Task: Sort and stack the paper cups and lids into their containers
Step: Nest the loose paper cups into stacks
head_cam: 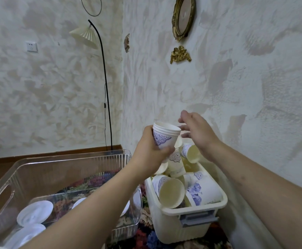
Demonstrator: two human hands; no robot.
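Stacking step. Left hand [151, 150] fingers curled round nested white blue-print paper cup stack [164, 139]. Right hand [198, 133] fingers spread, empty, just right of stack rim. Next: likely pull another loose cup from cream plastic bin [173, 211] below the fingers, nest it.

The supporting surface is covered by a floral-patterned cloth [146, 236] in red, blue and cream. Two containers stand directly on it, side by side. On the left: a clear ribbed plastic bin [71, 159] with a cut-out handle, the pattern visible through its base. On the right: a cream plastic tub [166, 229] with a grey latch [197, 219] on its near end.
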